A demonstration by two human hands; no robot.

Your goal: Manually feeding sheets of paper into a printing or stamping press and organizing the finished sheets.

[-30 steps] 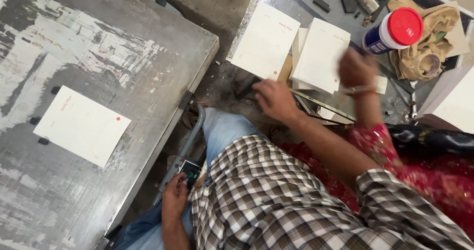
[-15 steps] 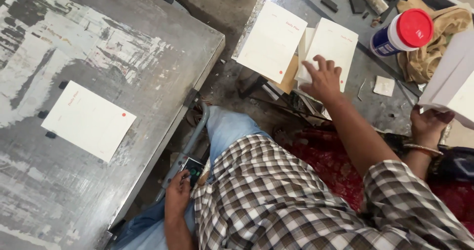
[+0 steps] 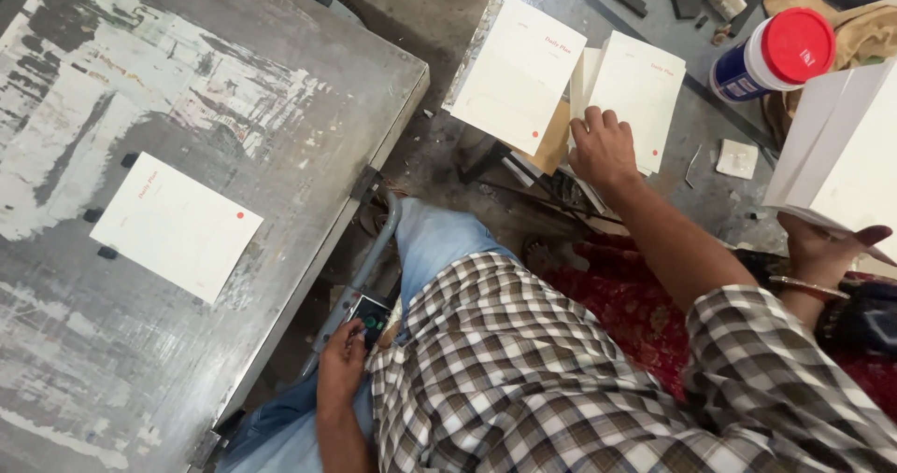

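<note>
1. While the person sits in a checked shirt (image 3: 561, 370), the right hand (image 3: 603, 151) lies flat, fingers spread, on the near edge of a stack of white sheets (image 3: 640, 95) on the grey bench (image 3: 701, 155).
2. Left of that stack, just beside it, lies a second white sheet (image 3: 517, 73) over a brown envelope (image 3: 553, 144).
3. Right of the stack stands a blue tub with a red lid (image 3: 780, 53).
4. The left hand (image 3: 342, 361) sits low by the knee, fingers curled on a small control box (image 3: 371, 316) with a green button.
5. Far left of the stack, across the gap, one white sheet (image 3: 176, 225) lies on the worn metal table (image 3: 234, 81).
6. Another person's hand (image 3: 827, 249) holds a white bundle (image 3: 841, 151) right of the stack.
</note>
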